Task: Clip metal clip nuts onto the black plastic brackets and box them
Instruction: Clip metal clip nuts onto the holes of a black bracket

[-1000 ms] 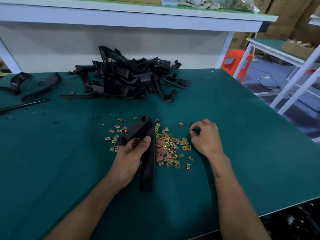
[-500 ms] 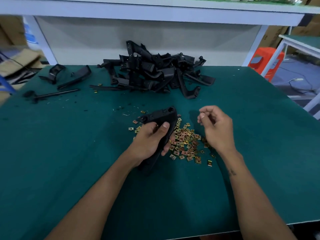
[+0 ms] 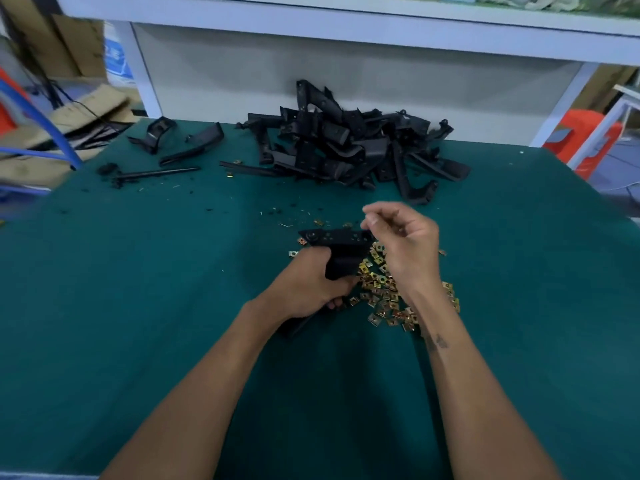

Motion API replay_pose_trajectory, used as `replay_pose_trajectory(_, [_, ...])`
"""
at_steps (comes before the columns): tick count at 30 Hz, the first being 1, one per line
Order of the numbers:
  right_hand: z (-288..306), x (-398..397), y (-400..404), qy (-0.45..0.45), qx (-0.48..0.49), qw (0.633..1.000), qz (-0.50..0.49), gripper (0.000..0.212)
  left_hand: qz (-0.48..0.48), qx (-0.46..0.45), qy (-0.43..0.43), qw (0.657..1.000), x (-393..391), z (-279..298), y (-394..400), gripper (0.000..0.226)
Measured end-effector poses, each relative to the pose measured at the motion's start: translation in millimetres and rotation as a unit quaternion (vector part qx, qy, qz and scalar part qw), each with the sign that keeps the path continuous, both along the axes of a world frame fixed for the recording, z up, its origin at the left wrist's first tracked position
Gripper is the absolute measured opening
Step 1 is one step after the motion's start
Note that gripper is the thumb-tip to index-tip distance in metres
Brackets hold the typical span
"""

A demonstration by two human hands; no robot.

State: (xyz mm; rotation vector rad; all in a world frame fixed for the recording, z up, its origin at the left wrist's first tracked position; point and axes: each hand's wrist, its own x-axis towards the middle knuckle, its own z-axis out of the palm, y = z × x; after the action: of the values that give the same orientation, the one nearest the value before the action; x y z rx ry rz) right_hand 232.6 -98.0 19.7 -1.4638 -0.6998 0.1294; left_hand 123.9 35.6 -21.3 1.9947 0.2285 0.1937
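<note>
My left hand (image 3: 304, 285) grips a black plastic bracket (image 3: 341, 249) by its middle and holds it just above the green table (image 3: 138, 306), its flat end pointing away from me. My right hand (image 3: 405, 244) hovers at the right end of that bracket. Its thumb and forefinger are pinched on a small clip nut that barely shows between the fingertips. A loose heap of gold-coloured clip nuts (image 3: 384, 292) lies on the mat under and right of my hands. A big pile of black brackets (image 3: 349, 143) sits at the back of the table.
Two separate black parts (image 3: 156, 133) and a thin black rod (image 3: 156, 173) lie at the back left. Flattened cardboard (image 3: 69, 123) is beyond the left edge. A white shelf frame (image 3: 346, 26) spans the back. An orange stool (image 3: 585, 140) stands to the right.
My right hand left the clip nut heap and rose, pinched, to the bracket's far end. My left hand lifted and turned the bracket. My head turned left.
</note>
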Motion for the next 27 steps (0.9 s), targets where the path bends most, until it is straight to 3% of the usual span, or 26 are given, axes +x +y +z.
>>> replay_pose_trajectory(9, [3.3,9.4,-2.0,-0.07,-0.094,0.992,0.043,0.031,0.012,0.021,0.014,1.0,4.3,-3.4,2.9,0.021])
replay_pose_trajectory(17, [6.8,15.9,1.9,-0.001,-0.094,0.995,0.025,0.015,-0.008,0.016,0.011,1.0,4.6,0.5,0.9,0.016])
replay_pose_trajectory(27, [7.4,11.8,5.4,0.019,-0.102,0.994,0.029,0.017,-0.042,-0.011,0.009,0.999,4.0,2.1,2.6,0.011])
